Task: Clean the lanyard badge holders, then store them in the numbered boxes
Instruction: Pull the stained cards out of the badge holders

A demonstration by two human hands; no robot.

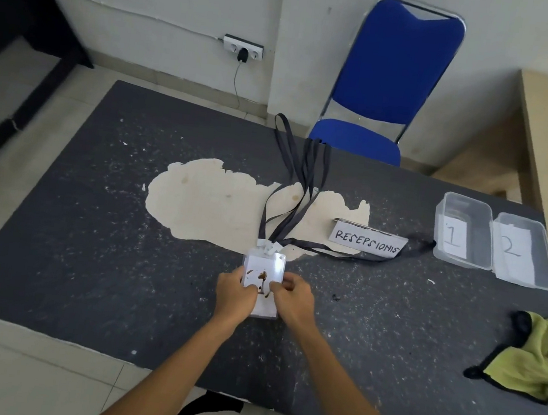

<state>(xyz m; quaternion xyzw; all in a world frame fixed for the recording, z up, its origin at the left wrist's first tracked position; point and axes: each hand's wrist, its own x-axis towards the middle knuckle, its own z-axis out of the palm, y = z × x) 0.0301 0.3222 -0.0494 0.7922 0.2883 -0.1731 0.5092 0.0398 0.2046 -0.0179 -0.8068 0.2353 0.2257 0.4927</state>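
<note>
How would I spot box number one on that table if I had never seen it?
On the dark table, look toward the far right, where two clear plastic boxes sit side by side. Box 1 is the left one, nearer the RESEPSIONIS sign; its paper label bears a handwritten 1, whereas box 2 bears a 2.

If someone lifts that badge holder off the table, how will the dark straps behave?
The straps would probably trail limply: they lie in loose curves across the table. They look thin and light, so they should drag easily, though one might catch the paper sign it runs past.
</note>
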